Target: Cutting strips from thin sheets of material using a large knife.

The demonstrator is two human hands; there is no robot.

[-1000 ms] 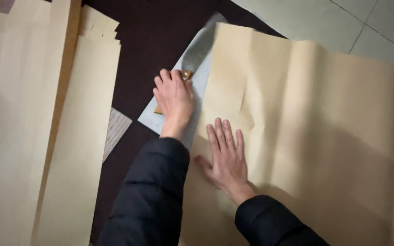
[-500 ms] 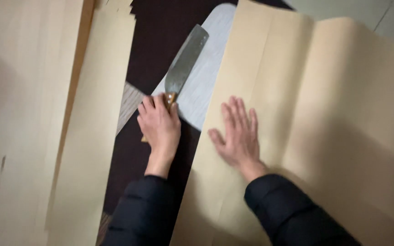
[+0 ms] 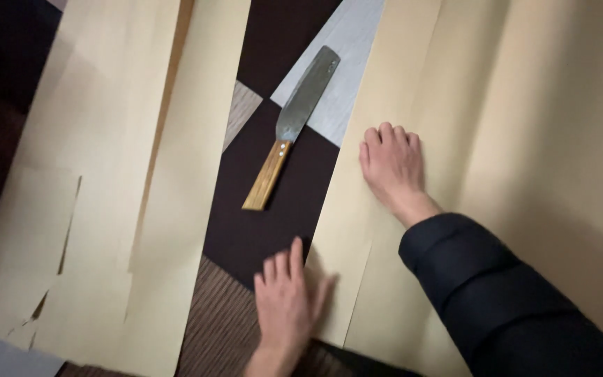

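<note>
While our right hand (image 3: 392, 160) lies flat in the middle right of the frame, fingers released and spread on the large tan sheet (image 3: 497, 139), our left hand (image 3: 287, 300) rests open at the bottom centre, its palm on the near left corner of that same sheet and its fingertips reaching onto the dark brown floor panel (image 3: 280, 216). Neither hand grasps anything.

Between the hands and well apart from both, the knife (image 3: 294, 126) lies free on the floor in the upper centre. Its flat, dull grey blade points toward the upper right over a pale grey panel (image 3: 343, 77), and its straight wooden handle with two small rivets points down-left over the dark panel.

We see the sheet's left edge run as a long straight line from the top centre down to the left hand, just right of the knife. Left of the knife, a stack of narrow tan strips (image 3: 141, 160) fills the left half of the frame, its right edge also straight, its lower left ragged with small tears. The open room is the dark wedge between these two edges, widening toward the bottom, where a striped wood-grain panel (image 3: 225, 328) shows.

The paper looks smooth and matt, with soft lengthwise folds. Our right sleeve (image 3: 511, 300) is dark fabric.
</note>
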